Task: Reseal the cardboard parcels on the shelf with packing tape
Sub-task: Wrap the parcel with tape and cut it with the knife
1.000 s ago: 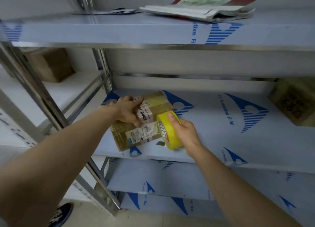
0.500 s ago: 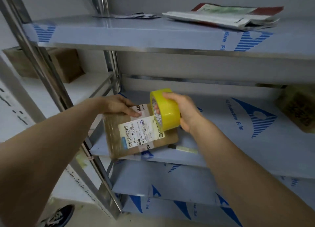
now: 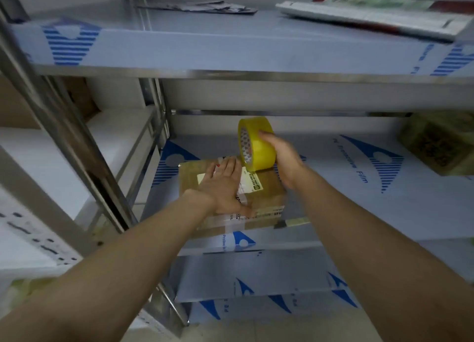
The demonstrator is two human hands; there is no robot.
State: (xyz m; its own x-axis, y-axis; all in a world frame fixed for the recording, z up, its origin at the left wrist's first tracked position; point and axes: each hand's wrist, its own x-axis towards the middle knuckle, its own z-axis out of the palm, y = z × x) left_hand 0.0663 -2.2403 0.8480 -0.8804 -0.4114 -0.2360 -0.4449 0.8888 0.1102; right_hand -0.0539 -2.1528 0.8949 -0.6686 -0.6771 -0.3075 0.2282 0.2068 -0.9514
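Brown cardboard parcel [image 3: 269, 191], flat and rectangular, with white printed labels and glossy bands of tape, lies at the centre of the frame near the front edge of the film-covered metal shelf [image 3: 346, 203]. The left hand [image 3: 225, 185] lies flat on the parcel's top with its fingers straight and close together. The right hand [image 3: 282, 159] grips the yellow roll of packing tape [image 3: 257, 146], a thick ring held on edge over the parcel's far side, just beyond the left fingertips. A second tape-wrapped box [image 3: 441, 144] sits blurred at the right edge of the frame.
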